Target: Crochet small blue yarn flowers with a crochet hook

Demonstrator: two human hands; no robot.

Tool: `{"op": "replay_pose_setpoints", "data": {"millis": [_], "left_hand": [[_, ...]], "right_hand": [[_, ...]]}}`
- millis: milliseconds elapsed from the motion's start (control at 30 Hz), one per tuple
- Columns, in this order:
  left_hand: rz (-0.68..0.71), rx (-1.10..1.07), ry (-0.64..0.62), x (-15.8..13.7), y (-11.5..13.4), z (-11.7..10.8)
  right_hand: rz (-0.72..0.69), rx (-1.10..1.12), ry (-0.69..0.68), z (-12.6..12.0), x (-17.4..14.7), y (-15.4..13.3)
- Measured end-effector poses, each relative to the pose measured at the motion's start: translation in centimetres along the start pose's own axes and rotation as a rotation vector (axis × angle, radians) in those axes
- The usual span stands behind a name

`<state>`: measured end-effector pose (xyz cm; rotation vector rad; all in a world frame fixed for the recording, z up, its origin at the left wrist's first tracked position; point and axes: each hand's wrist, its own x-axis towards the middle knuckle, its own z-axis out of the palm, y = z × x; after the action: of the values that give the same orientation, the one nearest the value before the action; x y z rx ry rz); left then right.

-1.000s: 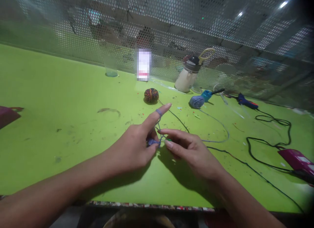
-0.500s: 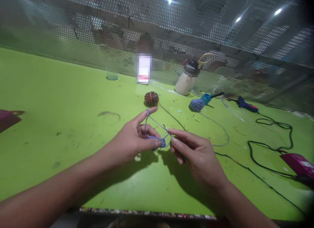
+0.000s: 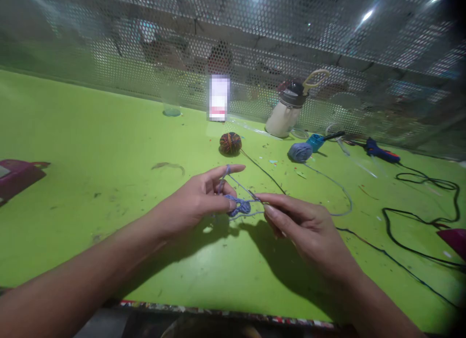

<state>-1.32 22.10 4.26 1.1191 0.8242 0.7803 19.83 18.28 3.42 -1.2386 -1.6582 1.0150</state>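
Observation:
Between thumb and fingers, my left hand pinches a small piece of blue-purple crochet work. The yarn loops over its raised index finger and slants down to the hook. My right hand grips a thin metal crochet hook near its tip, with a yarn loop around the hook; the rest of the handle is hidden in the palm. A ball of blue-purple yarn lies beyond the right hand, its strand curving back towards me. The multicoloured yarn ball sits ahead of the left hand, trailing a dark strand.
Along the perforated metal panel stand a lit, blurred screen and a pale bottle. A blue container and a glue gun with its black cord lie at right. Magenta objects rest at the left and right edges.
The view has shifted slightly. My right hand has drawn the hook a little away from the crochet work, stretching the yarn loop between them. More of the work's edge shows now.

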Motion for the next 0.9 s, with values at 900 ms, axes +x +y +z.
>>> {"op": "replay_pose_setpoints", "data": {"millis": [900], "left_hand": [[0.043, -0.015, 0.013, -0.6, -0.1, 0.4]], "right_hand": [[-0.404, -0.533, -0.154, -1.6, -0.9, -1.2]]}}
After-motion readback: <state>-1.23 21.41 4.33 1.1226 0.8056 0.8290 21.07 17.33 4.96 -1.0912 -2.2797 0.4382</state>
